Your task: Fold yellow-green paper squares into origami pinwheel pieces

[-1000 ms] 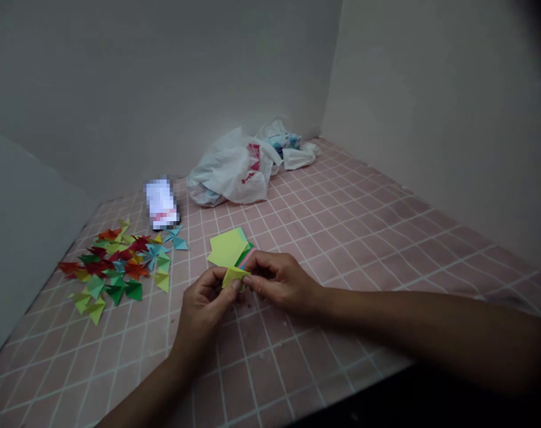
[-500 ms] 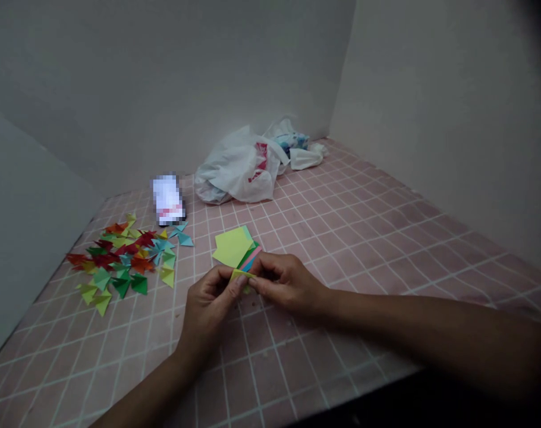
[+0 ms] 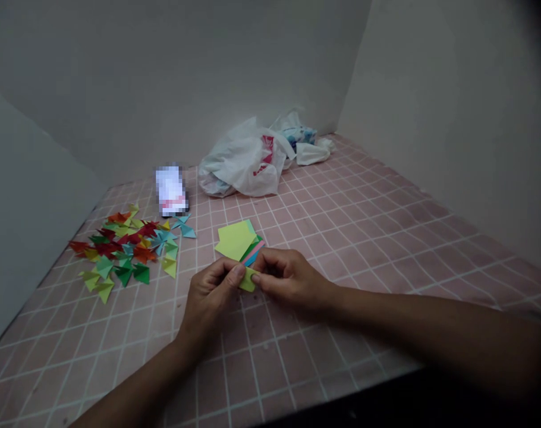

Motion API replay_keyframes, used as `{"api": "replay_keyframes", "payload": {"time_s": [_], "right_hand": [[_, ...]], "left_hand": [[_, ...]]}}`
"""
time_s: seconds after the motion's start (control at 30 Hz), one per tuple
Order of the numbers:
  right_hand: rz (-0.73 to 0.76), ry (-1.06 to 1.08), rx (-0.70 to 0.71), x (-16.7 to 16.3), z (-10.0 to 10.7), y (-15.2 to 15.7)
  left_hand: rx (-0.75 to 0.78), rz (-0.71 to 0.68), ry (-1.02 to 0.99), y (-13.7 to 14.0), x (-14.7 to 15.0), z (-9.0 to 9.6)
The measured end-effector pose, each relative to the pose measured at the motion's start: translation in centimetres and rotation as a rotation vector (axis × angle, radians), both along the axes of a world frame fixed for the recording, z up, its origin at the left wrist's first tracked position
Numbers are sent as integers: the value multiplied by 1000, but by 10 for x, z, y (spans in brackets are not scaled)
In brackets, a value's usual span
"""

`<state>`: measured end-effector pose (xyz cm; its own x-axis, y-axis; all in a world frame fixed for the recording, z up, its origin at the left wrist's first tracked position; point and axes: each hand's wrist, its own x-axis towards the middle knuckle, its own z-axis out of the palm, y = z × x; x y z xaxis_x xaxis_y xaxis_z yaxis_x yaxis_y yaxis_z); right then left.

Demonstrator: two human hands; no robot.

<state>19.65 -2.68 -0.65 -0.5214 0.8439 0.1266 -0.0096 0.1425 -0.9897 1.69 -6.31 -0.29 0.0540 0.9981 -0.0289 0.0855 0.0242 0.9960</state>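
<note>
A small piece of yellow-green origami paper point(image 3: 247, 280) is pinched between both hands, its folds partly covered by fingers. My left hand point(image 3: 214, 288) grips its left side between thumb and forefinger. On the right side, my right hand point(image 3: 291, 278) holds it with thumb and curled fingers. Just beyond the fingers, a fanned stack of coloured paper sheets point(image 3: 236, 238) lies on the table, yellow-green on top with green, pink and blue edges showing. To the left spreads a pile of folded paper pieces point(image 3: 124, 272) in red, orange, yellow, green and light blue.
Behind the pile stands a phone point(image 3: 171, 191) with a lit, blurred screen. A crumpled white plastic bag point(image 3: 248, 160) with red print rests near the back wall, beside a blue-patterned package point(image 3: 302, 135). The table point(image 3: 364, 238) has a pink checked cover, with walls at the back and sides.
The held yellow-green paper has turned so more of its face shows below the fingers. Both hands keep their pinch. The whole view has shifted slightly.
</note>
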Motion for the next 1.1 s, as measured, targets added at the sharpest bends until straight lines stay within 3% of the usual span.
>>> {"api": "replay_keyframes", "payload": {"time_s": [0.23,0.43,0.77,0.93,1.1], "right_hand": [[-45,105,-137,0,-1,1],[30,80,-190,0,-2,5],[-91,24,30,3,0,0],[-97,41,19,2,0,-1],[-77,72,-98,2,-1,2]], "left_hand": [[-43,-21,41,4,2,3],[-31,-17,25,6,5,6],[-77,46,35,6,6,5],[-28,86,49,5,6,7],[36,39,116,5,3,9]]}}
